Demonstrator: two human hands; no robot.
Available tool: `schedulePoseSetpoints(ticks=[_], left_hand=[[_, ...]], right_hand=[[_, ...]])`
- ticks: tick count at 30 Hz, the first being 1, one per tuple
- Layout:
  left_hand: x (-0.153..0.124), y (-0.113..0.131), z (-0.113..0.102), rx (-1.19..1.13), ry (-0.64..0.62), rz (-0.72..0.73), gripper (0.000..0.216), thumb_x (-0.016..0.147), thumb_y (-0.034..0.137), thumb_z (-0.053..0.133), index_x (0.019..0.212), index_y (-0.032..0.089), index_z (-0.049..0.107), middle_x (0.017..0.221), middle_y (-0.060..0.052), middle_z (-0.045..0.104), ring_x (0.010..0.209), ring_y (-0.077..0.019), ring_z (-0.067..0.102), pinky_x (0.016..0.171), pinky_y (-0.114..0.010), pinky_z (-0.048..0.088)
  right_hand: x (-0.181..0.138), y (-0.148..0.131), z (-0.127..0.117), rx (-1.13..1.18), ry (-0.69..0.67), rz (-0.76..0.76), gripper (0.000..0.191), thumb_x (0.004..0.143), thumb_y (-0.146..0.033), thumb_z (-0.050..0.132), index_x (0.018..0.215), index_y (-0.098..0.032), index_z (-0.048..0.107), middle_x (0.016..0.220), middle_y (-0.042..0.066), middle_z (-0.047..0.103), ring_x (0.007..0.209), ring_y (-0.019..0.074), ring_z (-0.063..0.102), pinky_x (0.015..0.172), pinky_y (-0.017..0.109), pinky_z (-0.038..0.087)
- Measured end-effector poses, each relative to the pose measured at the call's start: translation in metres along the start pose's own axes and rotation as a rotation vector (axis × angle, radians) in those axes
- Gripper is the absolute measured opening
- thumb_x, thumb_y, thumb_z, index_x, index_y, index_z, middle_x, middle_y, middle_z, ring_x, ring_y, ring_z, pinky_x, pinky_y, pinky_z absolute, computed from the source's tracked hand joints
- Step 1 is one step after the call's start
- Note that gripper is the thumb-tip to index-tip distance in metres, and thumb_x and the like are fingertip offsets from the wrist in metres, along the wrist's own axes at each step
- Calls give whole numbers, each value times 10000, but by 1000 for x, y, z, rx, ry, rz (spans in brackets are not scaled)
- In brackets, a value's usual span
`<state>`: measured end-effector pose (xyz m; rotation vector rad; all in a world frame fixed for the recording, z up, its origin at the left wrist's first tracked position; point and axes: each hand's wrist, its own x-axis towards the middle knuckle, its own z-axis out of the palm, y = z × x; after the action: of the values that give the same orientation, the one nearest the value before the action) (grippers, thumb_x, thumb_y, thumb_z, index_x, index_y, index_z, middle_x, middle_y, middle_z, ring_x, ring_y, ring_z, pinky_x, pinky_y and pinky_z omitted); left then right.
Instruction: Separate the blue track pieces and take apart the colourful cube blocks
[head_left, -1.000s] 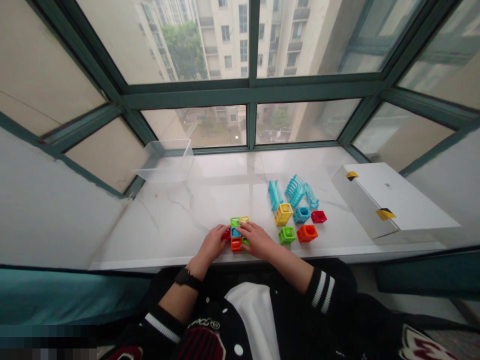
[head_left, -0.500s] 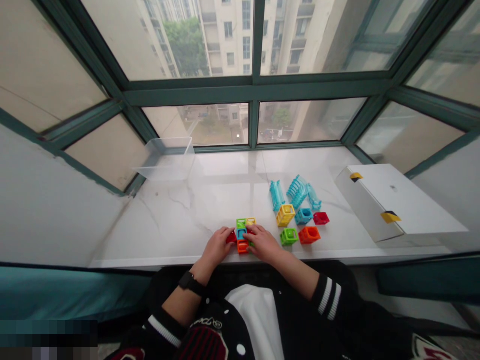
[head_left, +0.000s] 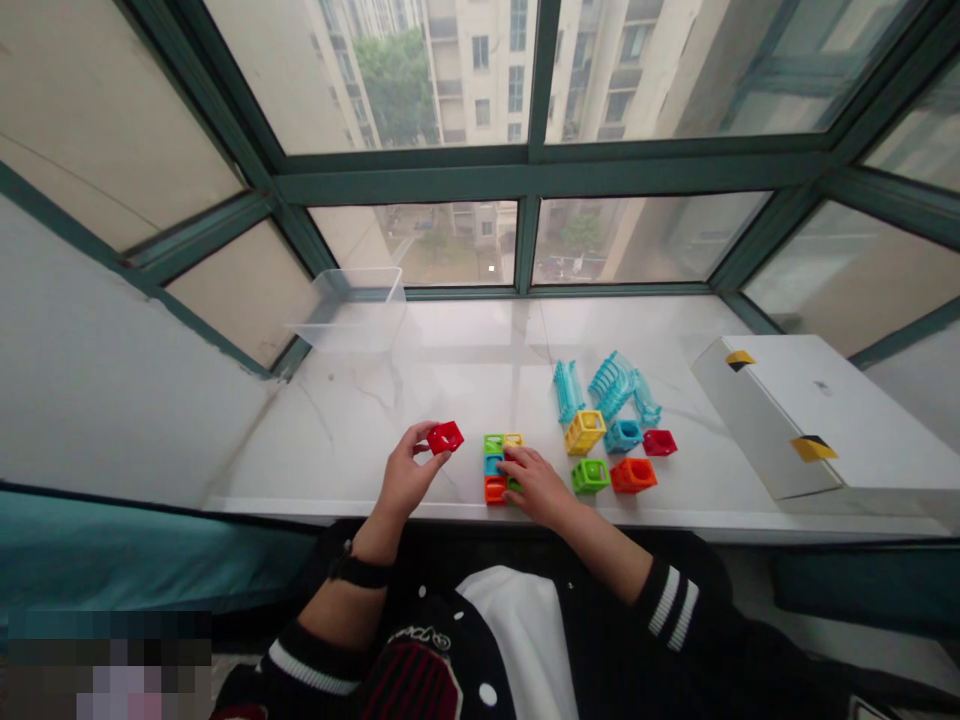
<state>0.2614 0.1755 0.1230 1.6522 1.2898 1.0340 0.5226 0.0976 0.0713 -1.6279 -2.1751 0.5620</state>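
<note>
My left hand (head_left: pixel 405 478) pinches a red hollow cube block (head_left: pixel 445 437), lifted a little above the white marble sill (head_left: pixel 352 430), left of the others. My right hand (head_left: pixel 534 484) lies with fingers curled on a joined cluster of cubes (head_left: pixel 496 466): green and yellow at the back, blue in the middle, orange at the front. Loose cubes sit to the right: yellow (head_left: pixel 585 431), teal (head_left: pixel 622 435), red (head_left: pixel 660 442), green (head_left: pixel 590 475) and orange (head_left: pixel 634 474). Behind them lie teal ridged track pieces (head_left: pixel 611 382).
A clear plastic tub (head_left: pixel 352 310) stands at the back left of the sill. A long white box (head_left: pixel 810 415) with yellow tape lies at the right. Green window frames enclose the sill on three sides.
My left hand has pulled the red cube off the left side of the cluster and raised it up and to the left. My right hand stays on the cluster.
</note>
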Motion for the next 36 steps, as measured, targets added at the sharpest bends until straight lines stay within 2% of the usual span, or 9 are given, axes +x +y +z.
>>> schedulePoseSetpoints(ticks=[5, 10, 14, 24, 27, 31, 36], left_hand=[[-3, 19, 25, -368, -96, -10, 543, 776, 336, 863, 1230, 228, 587, 1272, -92, 697, 1205, -257, 681, 1094, -478, 529], [-9, 41, 46, -494, -223, 5, 523, 802, 305, 865, 1242, 231, 591, 1268, -86, 698, 1203, -243, 686, 1109, -467, 525], [-12, 60, 55, -472, -320, 56, 491, 858, 289, 824, 1292, 226, 603, 1304, -104, 692, 1222, -254, 677, 1122, -476, 514], [-10, 80, 77, -454, -382, 141, 483, 862, 258, 816, 1317, 248, 653, 1333, -94, 689, 1247, -258, 657, 1126, -459, 519], [-11, 85, 83, -458, -404, 166, 465, 870, 254, 808, 1308, 255, 652, 1324, -88, 681, 1242, -252, 657, 1125, -449, 517], [-13, 89, 86, -492, -453, 145, 513, 872, 265, 808, 1342, 261, 601, 1320, -99, 668, 1203, -255, 675, 1078, -444, 540], [-19, 87, 86, -465, -481, 57, 715, 833, 271, 841, 1461, 292, 501, 1335, -114, 659, 1181, -269, 687, 1034, -447, 563]], right_hand=[[-3, -16, -22, 210, 271, -50, 556, 909, -218, 703, 1450, -247, 576, 1512, 152, 526, 1414, 308, 482, 1196, 549, 412], [-3, -36, -55, 454, 409, -102, 574, 968, -255, 643, 1515, -291, 475, 1414, 122, 581, 1317, 275, 568, 1111, 492, 520], [-3, -41, -71, 567, 438, -116, 588, 949, -269, 679, 1503, -281, 481, 1364, 119, 601, 1204, 253, 638, 999, 431, 592], [-25, -31, -108, 401, 511, -107, 448, 924, -249, 712, 1356, -285, 599, 1257, 77, 682, 1130, 248, 650, 973, 431, 572], [-31, -27, -111, 386, 521, -76, 429, 934, -266, 706, 1351, -284, 602, 1257, 78, 684, 1138, 249, 649, 967, 425, 569], [-35, -21, -110, 359, 510, -68, 471, 947, -338, 713, 1397, -282, 587, 1301, 93, 678, 1204, 272, 635, 1039, 462, 533], [-35, -17, -109, 386, 456, -39, 528, 959, -468, 690, 1440, -282, 578, 1263, 101, 693, 1115, 276, 670, 988, 457, 561]])
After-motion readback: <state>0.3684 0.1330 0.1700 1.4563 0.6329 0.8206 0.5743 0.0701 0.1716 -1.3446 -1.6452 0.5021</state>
